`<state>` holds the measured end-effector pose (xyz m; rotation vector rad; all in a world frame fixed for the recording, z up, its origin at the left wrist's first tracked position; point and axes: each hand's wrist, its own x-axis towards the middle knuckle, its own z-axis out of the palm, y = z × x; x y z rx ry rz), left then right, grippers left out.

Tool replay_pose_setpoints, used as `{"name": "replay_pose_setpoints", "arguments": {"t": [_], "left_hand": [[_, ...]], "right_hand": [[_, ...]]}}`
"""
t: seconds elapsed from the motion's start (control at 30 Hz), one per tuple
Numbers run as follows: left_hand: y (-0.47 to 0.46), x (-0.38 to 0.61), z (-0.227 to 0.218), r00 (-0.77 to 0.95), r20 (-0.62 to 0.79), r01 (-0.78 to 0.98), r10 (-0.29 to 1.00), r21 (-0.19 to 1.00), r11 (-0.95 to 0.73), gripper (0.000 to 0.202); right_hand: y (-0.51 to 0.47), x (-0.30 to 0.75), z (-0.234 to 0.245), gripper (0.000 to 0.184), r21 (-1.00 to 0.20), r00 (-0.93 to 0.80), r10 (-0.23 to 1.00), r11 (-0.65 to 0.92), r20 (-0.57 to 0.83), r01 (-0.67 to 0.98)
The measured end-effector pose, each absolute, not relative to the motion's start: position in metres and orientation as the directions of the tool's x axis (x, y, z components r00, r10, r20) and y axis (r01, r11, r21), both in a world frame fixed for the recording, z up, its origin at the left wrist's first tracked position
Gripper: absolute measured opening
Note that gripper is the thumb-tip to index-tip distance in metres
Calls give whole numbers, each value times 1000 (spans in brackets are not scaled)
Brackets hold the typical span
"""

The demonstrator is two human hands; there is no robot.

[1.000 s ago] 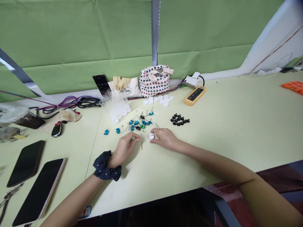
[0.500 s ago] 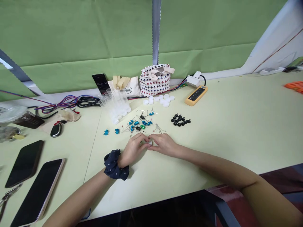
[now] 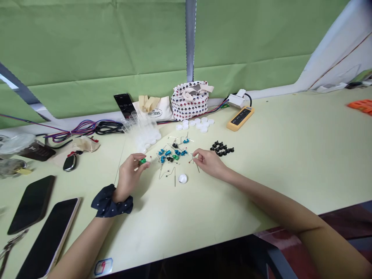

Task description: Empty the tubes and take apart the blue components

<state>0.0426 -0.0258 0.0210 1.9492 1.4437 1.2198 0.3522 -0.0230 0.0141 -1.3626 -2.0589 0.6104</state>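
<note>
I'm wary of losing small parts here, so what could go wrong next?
The small green piece pinched in the left hand could slip. The right hand, at or near the thin wires, might bend or tangle them. The white cap sits loose on the table and could be knocked.

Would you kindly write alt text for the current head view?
A bare left hand holds a green piece over a pale table; the right hand is at some thin wires. Toward the front lies a white cap, with scattered blue, green and black pieces beyond it.
</note>
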Motion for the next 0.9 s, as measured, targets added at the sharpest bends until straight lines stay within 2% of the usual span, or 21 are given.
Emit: {"name": "replay_pose_setpoints", "arguments": {"t": [0.13, 0.33, 0.5, 0.6, 0.8, 0.9], "left_hand": [[-25, 22, 16, 115, 506, 748, 855, 522, -410, 19], [-16, 2, 12, 8, 448, 879, 894, 423, -220, 28], [-15, 9, 2, 56, 437, 936, 898, 290, -199, 22], [-12, 12, -3, 40, 418, 927, 908, 322, -190, 19], [-5, 1, -6, 20, 280, 774, 960, 603, -192, 23], [-4, -1, -9, 65, 258, 779, 964, 591, -210, 30]], "right_hand": [[-22, 350, 9, 13, -582, -316, 913, 409, 259, 703], [-15, 358, 7, 13, -577, -264, 939, 345, 223, 740], [-13, 353, 3, 14, -583, -288, 930, 367, 228, 725], [-13, 346, 5, 15, -570, -313, 918, 396, 242, 720], [-2, 323, 17, 17, -498, -401, 892, 449, 208, 741], [7, 306, 21, 20, -435, -486, 859, 503, 159, 746]]}}
